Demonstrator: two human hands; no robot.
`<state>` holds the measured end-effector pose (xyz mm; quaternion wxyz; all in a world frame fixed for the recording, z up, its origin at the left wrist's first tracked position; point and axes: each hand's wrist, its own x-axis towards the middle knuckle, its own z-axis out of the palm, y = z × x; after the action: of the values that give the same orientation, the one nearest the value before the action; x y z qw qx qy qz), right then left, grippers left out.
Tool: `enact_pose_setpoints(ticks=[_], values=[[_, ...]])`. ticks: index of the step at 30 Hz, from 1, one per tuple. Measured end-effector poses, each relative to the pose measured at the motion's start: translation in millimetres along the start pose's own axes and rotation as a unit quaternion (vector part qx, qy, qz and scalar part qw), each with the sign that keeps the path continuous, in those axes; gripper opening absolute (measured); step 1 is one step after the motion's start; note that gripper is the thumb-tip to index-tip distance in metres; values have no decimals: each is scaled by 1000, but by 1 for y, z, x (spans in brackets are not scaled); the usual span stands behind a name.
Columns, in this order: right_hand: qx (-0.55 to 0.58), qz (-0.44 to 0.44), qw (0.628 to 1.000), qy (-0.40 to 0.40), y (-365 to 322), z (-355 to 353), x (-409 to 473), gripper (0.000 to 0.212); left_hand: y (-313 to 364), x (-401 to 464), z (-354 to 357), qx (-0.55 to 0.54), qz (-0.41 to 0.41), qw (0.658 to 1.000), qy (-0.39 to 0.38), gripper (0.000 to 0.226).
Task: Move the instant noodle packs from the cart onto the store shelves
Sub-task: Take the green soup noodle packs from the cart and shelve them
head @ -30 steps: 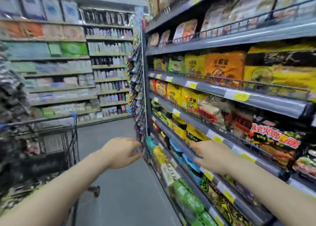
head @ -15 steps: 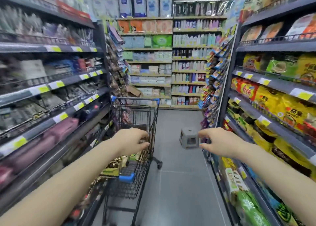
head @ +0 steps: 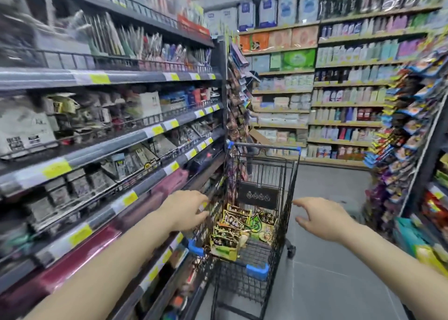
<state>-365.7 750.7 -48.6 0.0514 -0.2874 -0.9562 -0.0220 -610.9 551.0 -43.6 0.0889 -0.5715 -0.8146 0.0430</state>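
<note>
Writing on the gold-and-green instant noodle packs (head: 236, 232) in the black wire cart (head: 288, 198) blurs unreadably; left hand (head: 186, 209) and right hand (head: 320, 219) reach empty, fingers loose.

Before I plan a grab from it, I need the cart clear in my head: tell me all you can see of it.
The shopping cart is black wire mesh with blue plastic corner guards and a dark placard on its far inside wall. It stands upright on the grey floor, close beside the left shelving. Noodle packs in gold and green lie piled in its basket. The left hand is at its near-left rim; contact is unclear.
</note>
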Motion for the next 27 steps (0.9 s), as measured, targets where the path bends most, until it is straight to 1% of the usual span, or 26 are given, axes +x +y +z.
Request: enact_pose_setpoints(ticks=[3, 6, 12, 14, 16, 21, 27], values=[[-28, -9, 1000, 3, -8, 10, 29, 41, -19, 17, 9, 14, 8, 1000, -9, 36], [-47, -6, 999, -2, -7, 16, 62, 37, -35, 43, 17, 12, 13, 1000, -2, 36], [-48, 12, 998, -24, 11, 39, 142, 38, -66, 115, 41, 9, 20, 1000, -6, 29], [-42, 16, 999, -29, 19, 48, 170, 42, -77, 145, 51, 5, 18, 1000, -12, 25], [-37, 23, 999, -30, 32, 52, 199, 44, -87, 175, 58, 0, 15, 1000, -21, 28], [-45, 42, 997, -44, 66, 59, 269, 39, -107, 241, 73, -7, 15, 999, -28, 37], [-44, 51, 994, -87, 78, 86, 337, 46, -137, 302, 116, -28, 7, 998, -57, 50]])
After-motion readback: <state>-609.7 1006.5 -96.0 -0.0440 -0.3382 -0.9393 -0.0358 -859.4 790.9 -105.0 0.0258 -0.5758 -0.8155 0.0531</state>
